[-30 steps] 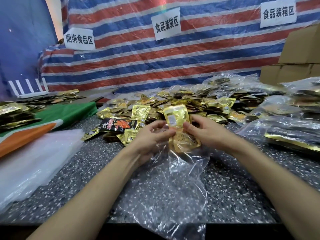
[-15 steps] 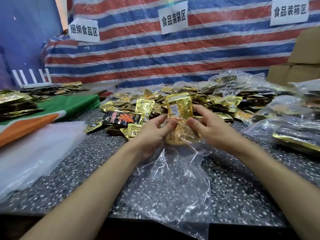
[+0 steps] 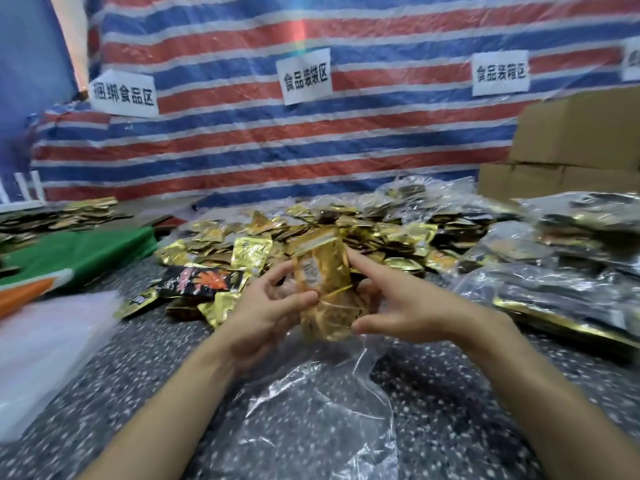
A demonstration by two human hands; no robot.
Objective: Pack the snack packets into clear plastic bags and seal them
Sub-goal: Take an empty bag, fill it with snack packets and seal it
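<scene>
Packets (image 3: 323, 289), gold, sit gripped in my left hand (image 3: 266, 306) over the clear bag (image 3: 311, 420) at the tabletop's (image 3: 467, 410) front edge; my right hand (image 3: 412, 306) has loosened (index straight, touching them).

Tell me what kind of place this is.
Probably a makeshift food-packing station. Paper zone signs hang on a striped tarp wall, a heap of gold snack packets lies on the speckled table, and filled clear bags sit before stacked cardboard boxes at right.
</scene>
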